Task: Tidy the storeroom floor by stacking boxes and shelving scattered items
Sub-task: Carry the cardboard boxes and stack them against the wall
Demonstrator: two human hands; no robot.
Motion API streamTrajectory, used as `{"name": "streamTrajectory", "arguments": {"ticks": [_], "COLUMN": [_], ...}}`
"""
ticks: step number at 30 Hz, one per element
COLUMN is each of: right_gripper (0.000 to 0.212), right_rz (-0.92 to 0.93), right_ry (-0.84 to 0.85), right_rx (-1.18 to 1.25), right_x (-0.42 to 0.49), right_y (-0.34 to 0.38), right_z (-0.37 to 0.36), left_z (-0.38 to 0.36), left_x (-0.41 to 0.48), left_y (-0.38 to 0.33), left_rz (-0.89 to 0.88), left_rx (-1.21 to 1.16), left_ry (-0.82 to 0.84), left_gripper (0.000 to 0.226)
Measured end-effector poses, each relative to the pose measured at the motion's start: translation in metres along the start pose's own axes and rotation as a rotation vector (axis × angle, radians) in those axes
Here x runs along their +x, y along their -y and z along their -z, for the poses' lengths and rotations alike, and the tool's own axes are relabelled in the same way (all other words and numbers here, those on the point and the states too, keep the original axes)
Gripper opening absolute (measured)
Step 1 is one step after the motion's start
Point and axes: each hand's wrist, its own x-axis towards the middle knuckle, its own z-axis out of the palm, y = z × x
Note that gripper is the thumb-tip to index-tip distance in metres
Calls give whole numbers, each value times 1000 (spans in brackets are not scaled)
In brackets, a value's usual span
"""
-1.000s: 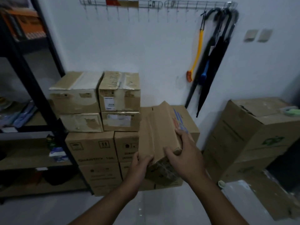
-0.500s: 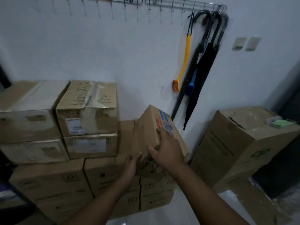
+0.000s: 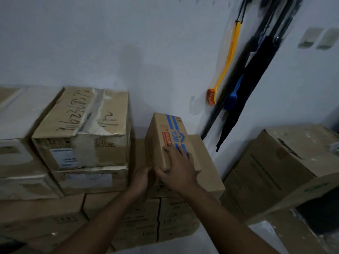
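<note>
White wall [image 3: 146, 43] fills the back, dim light. Stacked cartons [image 3: 45, 217] run along its foot at left and centre, several layers, brown cardboard. Large carton [image 3: 275, 171] sits apart at right, turned corner-on, its top flaps scuffed. Handwritten carton [image 3: 82, 129] tops the left stack, with marker digits and clear tape on its lid and a white label on its front. Lower carton [image 3: 207, 162] to its right has a bare flat top that reaches the wall. Black umbrellas [image 3: 256, 70] hang on the wall, slanting down to the left. Small box [image 3: 161, 140] lies on the lower carton, just right of the handwritten carton with a narrow gap between them. Its long axis runs from the person toward the wall, far end close to the wall, near end at the hands. The face with blue stripes and a red label is turned up and to the right. Cannot tell if its base sits fully flat. Right hand [image 3: 179, 167] grasps the near end, fingers spread over the printed face, thumb hooked round the near corner. Left hand [image 3: 141, 180] holds the near left lower edge, fingertips tucked against the box and partly hidden. Yellow brush [image 3: 227, 57] hangs beside the umbrellas, orange bristles down. Blue brush [image 3: 233, 96] hangs just right of it. Two wall switches [image 3: 319, 38] are at top right.
</note>
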Motion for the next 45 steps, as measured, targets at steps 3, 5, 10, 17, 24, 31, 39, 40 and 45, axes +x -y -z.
{"name": "streamTrajectory", "arguments": {"ticks": [3, 5, 10, 17, 24, 31, 39, 40, 45], "right_gripper": [62, 48, 55, 37, 68, 92, 131, 135, 155], "right_rz": [31, 21, -329, -213, 24, -126, -253, -255, -169], "right_ry": [-54, -179, -163, -6, 57, 187, 432, 477, 665], "right_rx": [254, 430, 572, 731, 352, 80, -6, -5, 74], "right_x": [6, 5, 13, 12, 21, 13, 26, 29, 46], "right_y": [6, 2, -46, -50, -27, -56, -56, -55, -58], "right_z": [5, 13, 14, 14, 9, -1, -11, -13, -4], "left_z": [-13, -17, -18, -24, -10, 2, 6, 6, 2], "left_x": [7, 11, 15, 10, -1, -17, -24, -21, -12], "left_y": [-45, -61, -52, -27, -23, -23, 4, 5, -3], "left_rz": [-110, -131, -99, -80, -166, -69, -325, -304, -402], "left_rx": [25, 112, 320, 131, 267, 213, 959, 1106, 1462], "left_ry": [67, 132, 82, -95, -218, -58, -169, -181, -191], "left_gripper": [32, 32, 18, 38, 43, 77, 124, 126, 77]}}
